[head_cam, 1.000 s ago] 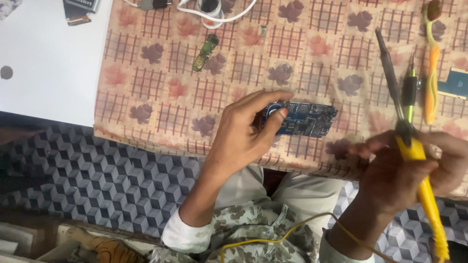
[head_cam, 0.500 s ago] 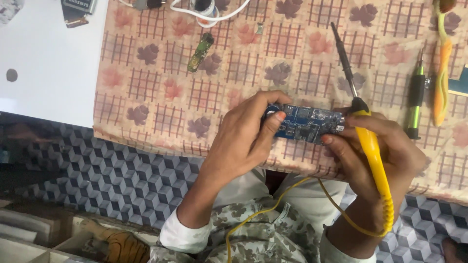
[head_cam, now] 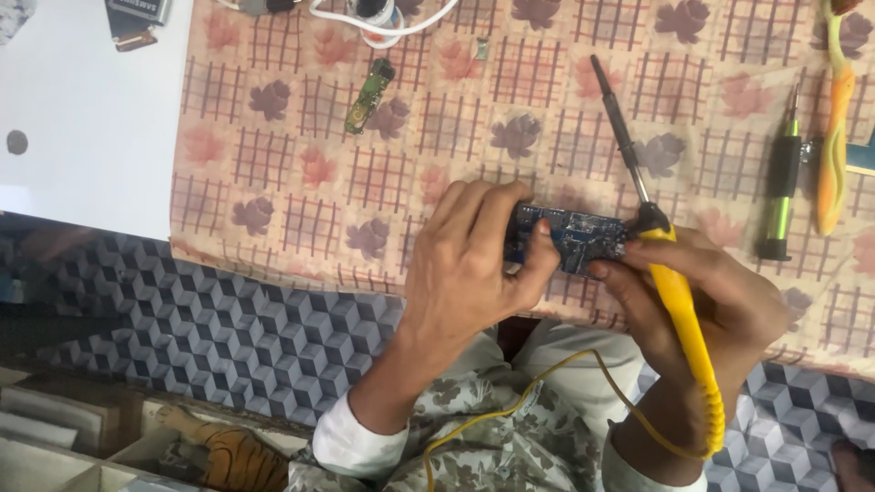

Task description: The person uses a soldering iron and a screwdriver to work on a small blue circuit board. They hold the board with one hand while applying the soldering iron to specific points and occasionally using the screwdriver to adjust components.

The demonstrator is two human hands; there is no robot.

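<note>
My left hand (head_cam: 478, 251) grips the left end of a small blue circuit board (head_cam: 574, 239), held just above the patterned cloth (head_cam: 437, 137) on the table. My right hand (head_cam: 702, 301) holds a yellow-handled soldering iron (head_cam: 679, 310); its fingertips also touch the board's right end. The iron's dark metal shaft (head_cam: 618, 123) points up and away from the board, toward the far side of the table. A yellow cord (head_cam: 547, 392) trails from the handle down over my lap.
A green-and-black screwdriver (head_cam: 782, 187) and an orange-yellow tool (head_cam: 834, 137) lie at the right. A small green circuit strip (head_cam: 367, 94) lies on the cloth at upper middle. White cable (head_cam: 383, 23) and bare white tabletop (head_cam: 82, 118) are at the left.
My right hand brought the soldering iron in from the right and now meets the board, touching its right end. The left hand has kept its grip on the board.
</note>
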